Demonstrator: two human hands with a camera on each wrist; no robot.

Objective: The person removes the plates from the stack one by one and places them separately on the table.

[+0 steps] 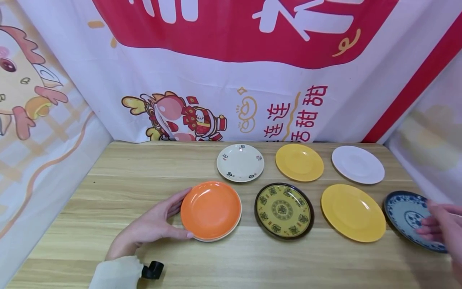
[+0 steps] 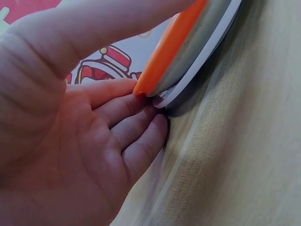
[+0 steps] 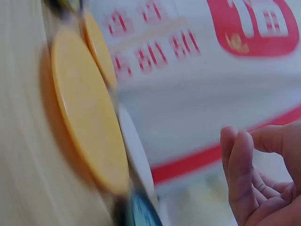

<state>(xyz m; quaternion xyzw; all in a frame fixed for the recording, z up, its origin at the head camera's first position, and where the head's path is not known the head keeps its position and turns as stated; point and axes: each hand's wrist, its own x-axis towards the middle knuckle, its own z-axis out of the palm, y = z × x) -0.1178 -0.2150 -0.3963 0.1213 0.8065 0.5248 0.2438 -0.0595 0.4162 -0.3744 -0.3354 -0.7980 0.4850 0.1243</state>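
Observation:
My left hand (image 1: 164,222) holds the left side of a small stack, its thumb at the near rim and its fingers against the far-left rim. An orange plate (image 1: 211,208) is on top. In the left wrist view, paler plate edges (image 2: 188,70) show under the orange rim, with fingertips right at them. At the far right, my right hand (image 1: 445,224) hovers over a blue patterned plate (image 1: 400,212), covering part of it. In the right wrist view its thumb and fingers (image 3: 240,155) are loosely bent, with nothing between them.
Between the hands lie a dark-rimmed green patterned plate (image 1: 283,210) and a yellow plate (image 1: 351,212). Behind them sit a cream plate with small motifs (image 1: 240,162), another yellow plate (image 1: 299,162) and a white plate (image 1: 357,164). A printed cloth (image 1: 216,72) hangs along the table's back edge.

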